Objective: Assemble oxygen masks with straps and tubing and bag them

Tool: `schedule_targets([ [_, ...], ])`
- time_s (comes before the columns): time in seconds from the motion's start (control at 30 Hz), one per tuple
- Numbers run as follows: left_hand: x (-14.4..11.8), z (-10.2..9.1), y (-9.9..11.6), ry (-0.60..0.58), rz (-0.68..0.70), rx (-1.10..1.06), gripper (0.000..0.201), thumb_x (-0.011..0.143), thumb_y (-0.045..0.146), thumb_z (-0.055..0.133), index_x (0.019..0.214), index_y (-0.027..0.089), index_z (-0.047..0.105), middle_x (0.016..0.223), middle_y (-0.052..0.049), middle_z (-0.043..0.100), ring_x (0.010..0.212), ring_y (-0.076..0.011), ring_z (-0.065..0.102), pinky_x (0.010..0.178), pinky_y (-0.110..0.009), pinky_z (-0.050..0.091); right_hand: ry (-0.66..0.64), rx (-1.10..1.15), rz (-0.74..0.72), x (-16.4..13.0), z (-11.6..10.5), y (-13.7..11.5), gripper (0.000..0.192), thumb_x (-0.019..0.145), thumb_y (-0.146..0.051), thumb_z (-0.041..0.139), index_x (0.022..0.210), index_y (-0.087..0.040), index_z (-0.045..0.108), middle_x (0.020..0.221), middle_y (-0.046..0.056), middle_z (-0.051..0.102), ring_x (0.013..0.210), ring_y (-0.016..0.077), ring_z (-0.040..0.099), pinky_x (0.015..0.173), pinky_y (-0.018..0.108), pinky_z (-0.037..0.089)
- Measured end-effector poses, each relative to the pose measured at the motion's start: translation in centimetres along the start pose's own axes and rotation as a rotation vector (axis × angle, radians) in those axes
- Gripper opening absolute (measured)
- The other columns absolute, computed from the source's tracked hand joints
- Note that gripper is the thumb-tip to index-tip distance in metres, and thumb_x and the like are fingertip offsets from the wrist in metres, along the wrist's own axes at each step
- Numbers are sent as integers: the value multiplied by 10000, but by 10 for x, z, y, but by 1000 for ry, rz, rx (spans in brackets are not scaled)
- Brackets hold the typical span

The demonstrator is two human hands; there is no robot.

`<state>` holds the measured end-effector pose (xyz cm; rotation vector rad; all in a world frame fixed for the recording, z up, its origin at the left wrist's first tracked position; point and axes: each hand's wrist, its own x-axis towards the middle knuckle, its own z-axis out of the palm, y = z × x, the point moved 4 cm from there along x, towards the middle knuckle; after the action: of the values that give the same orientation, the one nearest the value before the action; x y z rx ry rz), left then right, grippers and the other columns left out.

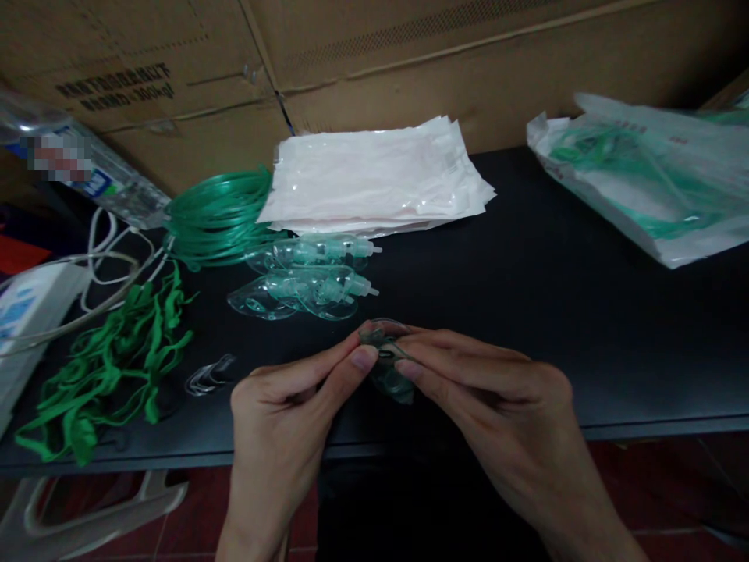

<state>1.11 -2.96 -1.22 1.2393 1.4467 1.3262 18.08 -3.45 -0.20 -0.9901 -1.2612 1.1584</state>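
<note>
At the bench's front edge, mid-width: both hands meet over one small part.
Held part: small clear green-tinted plastic mask piece [387, 361], see-through, curved shell, dark spot near its middle; mostly hidden by fingertips, exact shape hard to tell.
Part location: held just above the front edge of the black bench [585, 312], not resting on it.
Left hand [281, 414]: thumb and forefinger pinched narrow on the part's left side, other fingers curled under.
Right hand [503, 390]: fingers stretched out long, tips pinching the part's right side; touching the left fingertips.
Behind the hands: two clear plastic face masks with pale green connectors [304, 285], lying side by side near bench centre, connectors pointing right.
Back centre: stack of flat white plastic pouches [374, 176], against the brown cardboard boxes [409, 55] along the back edge.
Left of the pouches: coil of thin green plastic tubing [219, 211], touching the masks' left end.
Front left corner: heap of green elastic straps [111, 367]; beside it a few small bent metal clips [209, 376].
Left edge: white cord loops [111, 265] and a white box [26, 312], partly out of view.
Back left: clear plastic bottle [87, 172], label blurred.
Back right corner: white plastic bag holding green tubing [649, 179], well apart from the hands.
</note>
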Motion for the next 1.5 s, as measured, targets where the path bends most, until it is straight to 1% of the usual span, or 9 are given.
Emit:
schedule_targets([
  [0.17, 0, 2, 0, -47, -24, -54, 172, 789, 192, 848, 895, 327, 842, 973, 54, 826, 872, -173, 817, 835, -181, 645, -63, 118, 126, 2, -1, 6, 333, 917, -84, 736, 1078, -365, 815, 1111, 3, 827, 1067, 196, 765, 927, 287, 632],
  [0.47, 3, 2, -2, -135, -41, -102, 181, 807, 199, 857, 916, 343, 839, 992, 49, 820, 886, -177, 815, 843, -189, 642, -114, 158, 150, 3, 0, 6, 252, 944, -151, 734, 1074, -344, 831, 1125, -1, 818, 1075, 145, 735, 943, 211, 575],
  [0.63, 5, -1, -10, -127, -57, -167, 177, 789, 257, 892, 923, 360, 841, 971, 51, 831, 834, -162, 820, 795, -175, 651, -108, 249, 209, 4, 0, 5, 168, 960, -235, 735, 1055, -331, 835, 997, -35, 831, 928, 85, 740, 841, 131, 559],
  [0.73, 4, -2, -10, -111, -25, -144, 180, 790, 279, 893, 945, 356, 842, 972, 42, 836, 827, -163, 820, 792, -183, 654, -95, 240, 198, 1, 0, 5, 136, 948, -234, 746, 1018, -315, 830, 961, -54, 824, 905, 64, 732, 815, 97, 541],
  [0.97, -3, -5, -3, -93, 113, 61, 222, 820, 311, 865, 1036, 357, 835, 994, 25, 842, 832, -177, 812, 731, -199, 653, -41, 177, 77, -2, 3, 4, 134, 910, -144, 756, 932, -272, 791, 990, -50, 797, 1028, 93, 714, 924, 153, 508],
  [1.1, -3, -4, 3, -260, 129, -2, 364, 862, 322, 830, 1215, 390, 773, 1149, 2, 814, 1043, -196, 766, 894, -235, 609, -142, 224, 116, -1, 1, 5, 89, 942, -219, 735, 927, -282, 796, 981, -26, 764, 1041, 133, 697, 913, 210, 505],
  [1.23, -1, -3, 8, -499, 127, -53, 295, 867, 370, 819, 1157, 318, 797, 1248, -64, 730, 1207, -245, 660, 1008, -295, 526, -245, 267, 216, 0, -5, 1, 132, 900, -381, 785, 859, -258, 806, 911, 8, 727, 982, 175, 669, 874, 265, 492],
  [1.37, 1, -1, 17, -616, 92, -125, 312, 773, 446, 886, 958, 230, 756, 1049, -57, 679, 1011, -220, 649, 886, -290, 495, -355, 303, 292, -4, -8, -4, 240, 832, -470, 833, 882, -236, 811, 925, 34, 720, 937, 203, 644, 852, 307, 470],
  [1.5, -2, 7, 24, -724, 22, -99, 379, 767, 511, 868, 822, 181, 690, 956, -36, 595, 894, -185, 575, 786, -272, 437, -303, 222, 431, -11, -12, 10, 336, 870, -533, 772, 894, -198, 785, 874, 33, 686, 870, 187, 612, 785, 288, 446],
])
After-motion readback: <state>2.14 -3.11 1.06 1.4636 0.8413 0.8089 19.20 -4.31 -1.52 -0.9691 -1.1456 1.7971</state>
